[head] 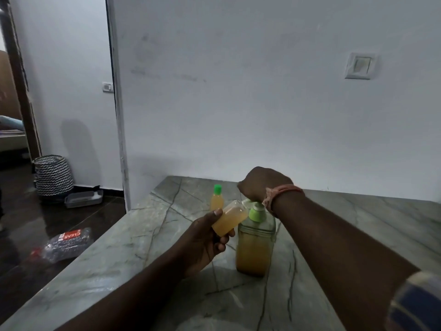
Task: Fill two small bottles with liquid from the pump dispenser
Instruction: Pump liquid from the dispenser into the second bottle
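Item: second small bottle [230, 217], uncapped, nearly full, tilted at spout; my left hand [205, 240] fingers clamped round it. Right hand [260, 185] on pump dispenser [256, 237] head, fingers curled. Capped bottle [216, 198] toward surface far edge. Next, I judge: stop pumping, cap it.

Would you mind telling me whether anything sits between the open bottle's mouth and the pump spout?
Nothing visible does: the left hand holds the uncapped bottle tilted, its mouth right at the pump dispenser spout.
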`<action>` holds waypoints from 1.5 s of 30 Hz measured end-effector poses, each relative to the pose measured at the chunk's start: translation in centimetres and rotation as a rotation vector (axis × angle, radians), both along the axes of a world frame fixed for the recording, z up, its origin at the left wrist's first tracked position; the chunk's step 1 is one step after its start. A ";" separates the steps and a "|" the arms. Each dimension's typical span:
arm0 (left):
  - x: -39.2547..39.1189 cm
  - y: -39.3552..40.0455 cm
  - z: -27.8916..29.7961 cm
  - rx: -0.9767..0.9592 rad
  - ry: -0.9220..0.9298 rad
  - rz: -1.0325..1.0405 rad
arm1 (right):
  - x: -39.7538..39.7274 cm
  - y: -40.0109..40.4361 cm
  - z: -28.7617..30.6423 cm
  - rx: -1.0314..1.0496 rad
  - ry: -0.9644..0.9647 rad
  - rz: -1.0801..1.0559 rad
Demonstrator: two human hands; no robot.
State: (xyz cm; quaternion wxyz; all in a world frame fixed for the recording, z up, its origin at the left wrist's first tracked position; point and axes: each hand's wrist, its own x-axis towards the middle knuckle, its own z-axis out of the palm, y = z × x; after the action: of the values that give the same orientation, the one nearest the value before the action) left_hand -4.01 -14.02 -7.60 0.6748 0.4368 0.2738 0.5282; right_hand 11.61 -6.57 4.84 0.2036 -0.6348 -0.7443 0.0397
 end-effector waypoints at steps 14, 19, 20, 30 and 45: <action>0.1 0.1 0.0 0.026 0.000 0.002 | 0.1 -0.1 -0.6 -0.076 0.081 -0.016; -0.2 0.5 -0.3 0.047 0.001 -0.025 | -0.2 1.0 -1.3 0.024 0.124 -0.023; -0.3 0.6 -0.4 0.049 0.004 -0.028 | -0.1 1.3 -1.7 0.011 0.138 -0.017; -0.2 0.5 -0.4 0.046 -0.002 -0.030 | 0.0 1.0 -0.8 -0.133 -0.010 0.086; -0.3 0.6 -0.6 0.047 0.002 -0.013 | 0.1 0.6 -1.2 -0.032 0.012 0.015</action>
State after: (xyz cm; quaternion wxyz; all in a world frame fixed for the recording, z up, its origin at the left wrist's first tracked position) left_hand -4.34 -13.46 -8.15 0.6674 0.4548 0.2593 0.5296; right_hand 11.72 -5.95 3.65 0.1976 -0.6321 -0.7471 0.0573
